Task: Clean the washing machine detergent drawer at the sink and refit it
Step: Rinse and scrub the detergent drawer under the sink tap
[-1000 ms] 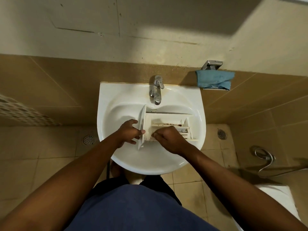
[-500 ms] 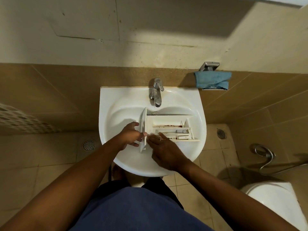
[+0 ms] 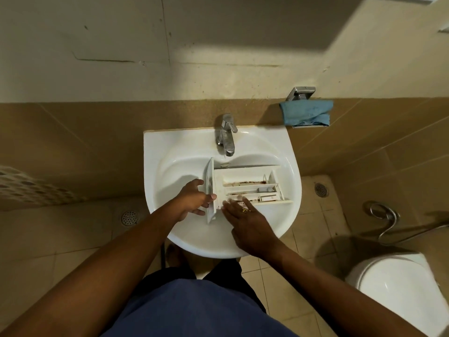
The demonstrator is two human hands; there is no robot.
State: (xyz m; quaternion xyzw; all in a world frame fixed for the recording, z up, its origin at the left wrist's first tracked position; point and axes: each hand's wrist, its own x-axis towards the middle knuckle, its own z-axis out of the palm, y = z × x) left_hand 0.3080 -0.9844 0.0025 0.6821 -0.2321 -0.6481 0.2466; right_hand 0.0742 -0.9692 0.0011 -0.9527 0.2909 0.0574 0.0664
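Now, detergent drawer (image 3: 245,177) lies in the sink (image 3: 170,147); left hand (image 3: 194,199) grips its front panel (image 3: 210,186), right hand (image 3: 247,220) rests flat fingers (image 3: 246,203) on the grimy compartments; light, stiff plastic, probably slippery; panel's the best hold.

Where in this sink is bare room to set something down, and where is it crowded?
Free: the bowl's left side, between the sink rim and the front of the drawer that the left hand holds; the near bowl below both hands; the ledge left of the tap. Crowded: the right half, filled by the drawer and the right hand.
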